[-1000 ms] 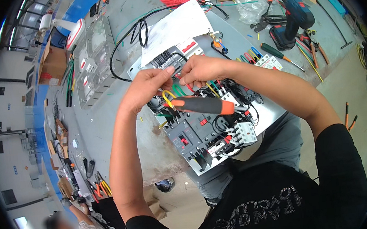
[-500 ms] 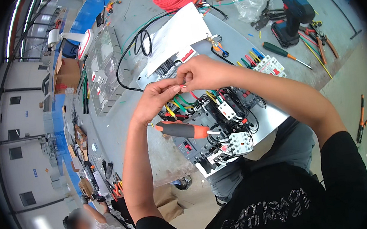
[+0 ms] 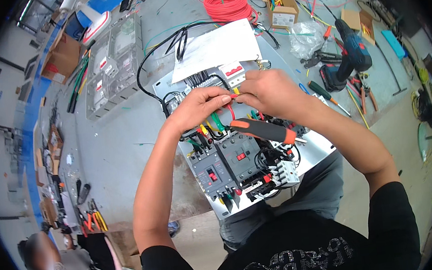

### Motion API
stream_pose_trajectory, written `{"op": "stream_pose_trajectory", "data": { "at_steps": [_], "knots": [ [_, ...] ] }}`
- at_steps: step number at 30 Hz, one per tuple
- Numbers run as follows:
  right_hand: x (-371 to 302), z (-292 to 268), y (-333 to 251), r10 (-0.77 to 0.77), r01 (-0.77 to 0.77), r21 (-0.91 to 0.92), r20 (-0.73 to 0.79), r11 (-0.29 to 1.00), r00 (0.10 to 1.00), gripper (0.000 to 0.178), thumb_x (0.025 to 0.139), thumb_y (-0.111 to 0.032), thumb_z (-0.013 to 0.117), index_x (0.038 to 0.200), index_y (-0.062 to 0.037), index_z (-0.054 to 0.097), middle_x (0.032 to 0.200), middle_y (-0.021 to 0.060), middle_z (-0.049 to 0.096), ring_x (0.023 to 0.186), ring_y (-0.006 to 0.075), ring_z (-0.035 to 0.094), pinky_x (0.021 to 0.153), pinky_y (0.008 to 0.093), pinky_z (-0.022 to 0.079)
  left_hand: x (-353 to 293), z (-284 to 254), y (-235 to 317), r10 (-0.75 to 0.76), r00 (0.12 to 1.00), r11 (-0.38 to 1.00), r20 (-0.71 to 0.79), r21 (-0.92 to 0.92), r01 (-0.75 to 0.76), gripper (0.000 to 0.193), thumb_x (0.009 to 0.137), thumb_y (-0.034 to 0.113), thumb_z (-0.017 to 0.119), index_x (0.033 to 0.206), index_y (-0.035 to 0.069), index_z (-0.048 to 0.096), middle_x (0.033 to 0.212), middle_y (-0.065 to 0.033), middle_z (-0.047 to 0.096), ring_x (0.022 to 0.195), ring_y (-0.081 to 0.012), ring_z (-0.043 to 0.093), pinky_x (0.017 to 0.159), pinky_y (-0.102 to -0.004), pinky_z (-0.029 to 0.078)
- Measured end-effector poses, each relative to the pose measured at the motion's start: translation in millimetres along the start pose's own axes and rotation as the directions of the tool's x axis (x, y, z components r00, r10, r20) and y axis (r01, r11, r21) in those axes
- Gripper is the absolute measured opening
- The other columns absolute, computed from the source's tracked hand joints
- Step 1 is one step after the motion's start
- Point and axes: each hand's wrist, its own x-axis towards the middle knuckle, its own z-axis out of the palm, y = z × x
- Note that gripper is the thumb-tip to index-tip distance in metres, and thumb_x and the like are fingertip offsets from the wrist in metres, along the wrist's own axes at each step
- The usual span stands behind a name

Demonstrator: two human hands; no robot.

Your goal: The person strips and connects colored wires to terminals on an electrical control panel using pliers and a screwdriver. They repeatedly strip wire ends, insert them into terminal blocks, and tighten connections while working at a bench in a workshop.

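Note:
My left hand [image 3: 200, 108] and my right hand [image 3: 269, 91] meet above a metal mounting panel [image 3: 316, 151] that carries grey breakers and contactors [image 3: 232, 167] with coloured wires. Both hands pinch a short red wire [image 3: 229, 98] between their fingertips. An orange and black screwdriver [image 3: 262, 129] lies across the panel just below my right hand, touching neither hand. A white paper sheet [image 3: 218, 46] covers the panel's far end.
A red wire coil [image 3: 227, 4], a cardboard box [image 3: 281, 3] of parts, a blue cordless drill [image 3: 351, 57] and screwdrivers [image 3: 326, 95] lie on the grey bench. Clear meter enclosures [image 3: 113, 61] sit at the left. Another person [image 3: 67, 264] crouches at the lower left.
The view has shifted, so the panel sits more centrally. My hands stay together over the panel, still working the red wire. The screwdriver rests in the same place on the panel.

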Motion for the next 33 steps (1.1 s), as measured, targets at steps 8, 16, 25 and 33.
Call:
{"op": "stream_pose_trajectory", "data": {
  "at_steps": [8,16,25,33],
  "knots": [
    [18,-14,-11,-0.084,0.106,-0.131,0.165,0.986,0.983,0.025,0.092,-0.026,0.074,0.078,-0.0059,0.072,0.079,0.0118,0.067,0.072,0.0352,0.07,0.067,0.0489,0.056,4,-6,-19,0.065,0.997,0.994,0.029,-0.094,-0.062,0.03,0.106,0.027,0.071,0.115,-0.001,0.079,0.095,-0.0037,0.078,0.087,-0.0095,0.071,0.082,-0.0277,0.059],
    [35,-17,-12,-0.24,0.315,-0.25,0.291,0.916,0.926,0.019,0.083,-0.02,0.076,0.074,-0.0039,0.07,0.077,0.0143,0.066,0.068,0.0346,0.07,0.061,0.0471,0.056,11,-5,-26,0.077,0.997,0.993,-0.022,-0.089,-0.078,0.033,0.102,0.031,0.076,0.106,-0.001,0.081,0.088,-0.0045,0.078,0.078,-0.0095,0.073,0.072,-0.0274,0.057],
    [30,1,-25,-0.228,0.345,-0.399,0.313,0.85,0.922,0.015,0.085,-0.018,0.076,0.081,-0.0062,0.066,0.078,0.0089,0.061,0.066,0.0304,0.068,0.055,0.044,0.052,3,-10,-27,0.023,1.0,0.981,0.011,-0.192,-0.02,0.025,0.104,0.023,0.074,0.11,-0.002,0.079,0.095,-0.002,0.078,0.086,-0.0091,0.071,0.082,-0.0276,0.058],
    [45,-18,-20,0.357,-0.71,0.424,0.65,0.562,0.671,0.043,0.1,-0.043,0.075,0.087,-0.0018,0.078,0.066,0.0055,0.067,0.058,0.009,0.056,0.054,0.0292,0.047,0,-21,-24,0.022,0.984,0.991,0.179,-0.133,0.002,0.028,0.1,0.021,0.074,0.123,0.007,0.081,0.103,-0.0037,0.081,0.091,-0.0104,0.075,0.077,-0.0285,0.057]
  ]
}}
